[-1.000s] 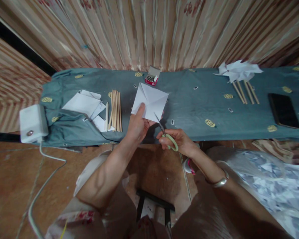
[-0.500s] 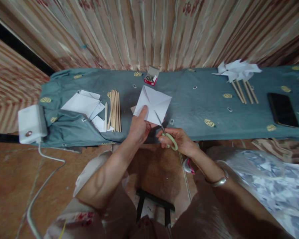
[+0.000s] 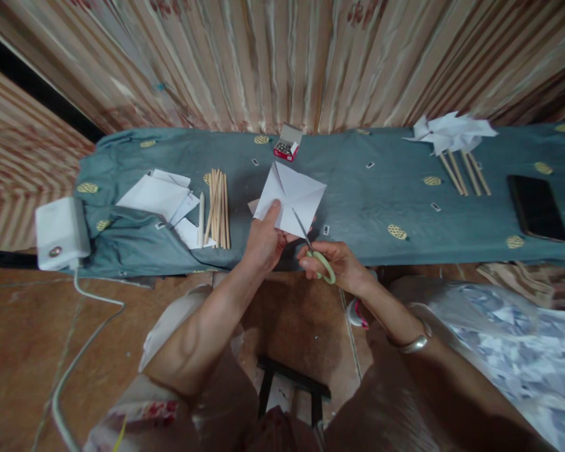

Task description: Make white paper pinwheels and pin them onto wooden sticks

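My left hand (image 3: 265,237) is closed on a square of white paper (image 3: 301,188), thumb on top and fingers underneath. A slit shows at the paper's upper corner, and crease lines run toward its middle. In my right hand (image 3: 336,263) is a pair of scissors (image 3: 321,262) with pale green handles. Their blades lie at the paper's lower right corner and point toward its centre. Whether the blades are parted is too small to tell. Just beyond the paper stands a small red box (image 3: 285,149) with its lid up, holding small metal pieces.
Wooden sticks (image 3: 219,210) and white paper sheets (image 3: 153,198) lie to the left on the teal cloth (image 3: 348,213). Paper pinwheels (image 3: 452,133) and a black phone (image 3: 537,207) lie to the right. A white corded device (image 3: 62,232) sits at the left end.
Almost nothing differs. The whole view has shifted by a few pixels; both hands, the paper and the scissors keep their positions relative to each other.
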